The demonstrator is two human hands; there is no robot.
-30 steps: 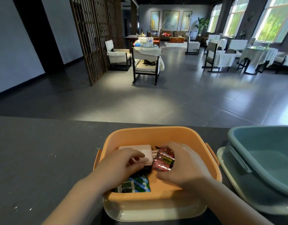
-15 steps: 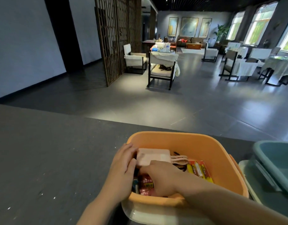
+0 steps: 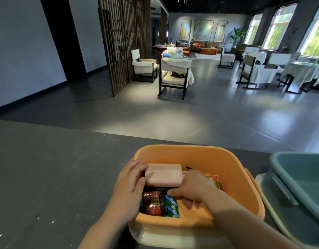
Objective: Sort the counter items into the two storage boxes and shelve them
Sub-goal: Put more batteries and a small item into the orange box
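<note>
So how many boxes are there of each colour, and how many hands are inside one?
Orange box: 1
Blue-green box: 1
Hands in the orange box: 2, the left hand and the right hand
Total: 2 boxes, 2 hands

Matt orange plastic box (image 3: 194,155); glossy foil snack packets (image 3: 152,203); smooth pink plastic case (image 3: 163,174); speckled matt stone counter (image 3: 56,168).

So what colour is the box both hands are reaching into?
Orange box, with a pale whitish base; the head view shows it clearly.
</note>
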